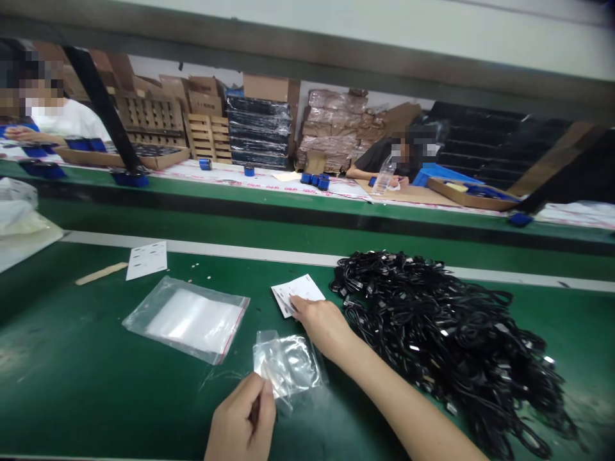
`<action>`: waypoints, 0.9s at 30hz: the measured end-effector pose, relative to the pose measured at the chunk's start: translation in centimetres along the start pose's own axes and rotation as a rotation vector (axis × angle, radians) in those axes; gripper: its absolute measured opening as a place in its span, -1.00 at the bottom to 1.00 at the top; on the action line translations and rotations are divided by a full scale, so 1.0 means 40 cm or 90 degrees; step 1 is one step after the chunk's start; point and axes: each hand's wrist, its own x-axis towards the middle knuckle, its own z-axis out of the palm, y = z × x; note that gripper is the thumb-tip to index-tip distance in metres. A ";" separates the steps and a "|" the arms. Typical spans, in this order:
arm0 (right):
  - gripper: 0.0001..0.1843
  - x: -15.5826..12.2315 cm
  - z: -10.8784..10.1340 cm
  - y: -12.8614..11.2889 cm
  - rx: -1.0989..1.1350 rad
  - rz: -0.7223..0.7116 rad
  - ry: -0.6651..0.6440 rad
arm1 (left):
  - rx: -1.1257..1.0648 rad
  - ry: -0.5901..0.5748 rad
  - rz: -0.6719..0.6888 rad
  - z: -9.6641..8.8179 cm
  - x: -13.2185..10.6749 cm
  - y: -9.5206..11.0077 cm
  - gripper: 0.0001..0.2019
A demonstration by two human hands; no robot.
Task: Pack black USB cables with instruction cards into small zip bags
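Observation:
My left hand (244,416) is closed, thumb against fingers, on the edge of a small clear plastic bag (273,362). More clear film (303,363) lies flat on the green bench just right of it. My right hand (323,323) reaches further forward, its fingertips closed on the near edge of a white printed leaflet (306,288); whether one sheet or several are there I cannot tell. To the left lies a larger zip bag (192,320) with a red strip and white contents. A big heap of black cables (423,333) with metal plugs spreads right of my right arm.
Another white leaflet (147,260) and a tan strip (102,274) lie at the left, near a whitish plastic bag (22,230). Across the bench, co-workers sit at a shelf holding blue-and-black items (316,181), a bottle (384,174) and cardboard trays (473,195). A beam crosses overhead.

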 end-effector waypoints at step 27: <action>-0.87 -0.248 0.041 -0.086 0.487 0.092 0.038 | 0.114 0.114 -0.132 -0.052 0.028 0.038 -0.65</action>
